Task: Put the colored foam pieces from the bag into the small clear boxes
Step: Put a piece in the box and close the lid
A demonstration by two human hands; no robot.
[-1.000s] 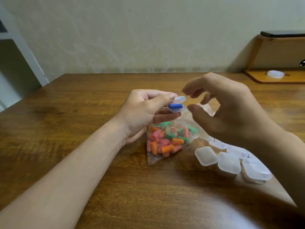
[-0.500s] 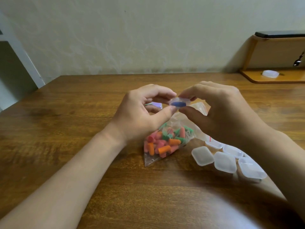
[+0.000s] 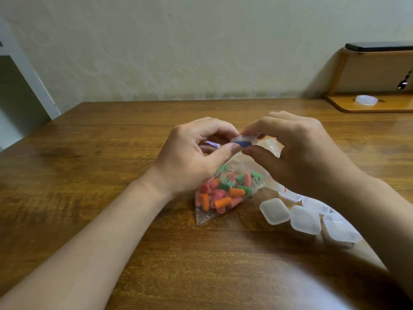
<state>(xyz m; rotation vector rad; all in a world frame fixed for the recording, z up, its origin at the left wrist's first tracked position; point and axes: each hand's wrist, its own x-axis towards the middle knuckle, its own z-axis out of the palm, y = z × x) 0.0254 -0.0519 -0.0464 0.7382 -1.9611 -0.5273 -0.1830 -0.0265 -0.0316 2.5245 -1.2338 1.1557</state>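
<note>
**Item 1.** Small clear plastic box (image 3: 243, 138) with one blue foam piece (image 3: 243, 144) showing inside. It is held in the air just above the bag.
- Left hand (image 3: 192, 157): thumb and forefinger pinch the box's left edge.
- Right hand (image 3: 299, 153): thumb and forefinger pinch its right edge.
- Whether the lid is fully seated cannot be told.

**Step in hand (a judgement):** closing the lid. Keep the foam tucked below the rim so it does not catch. Squeeze evenly from both sides and keep the box level.

**Item 2.** Clear plastic bag (image 3: 266, 175) of pink, orange and green foam pieces (image 3: 223, 201). It lies on the table beneath the hands.

**Item 3.** Cluster of clear lidded boxes (image 3: 305, 220), just right of the bag; they look empty.

**Surface:** brown wood-grain table (image 3: 89, 175).

**Room:** pale patterned wall (image 3: 201, 52). A wooden corner shelf (image 3: 335, 72) at far right bears a white round dish (image 3: 366, 100).
</note>
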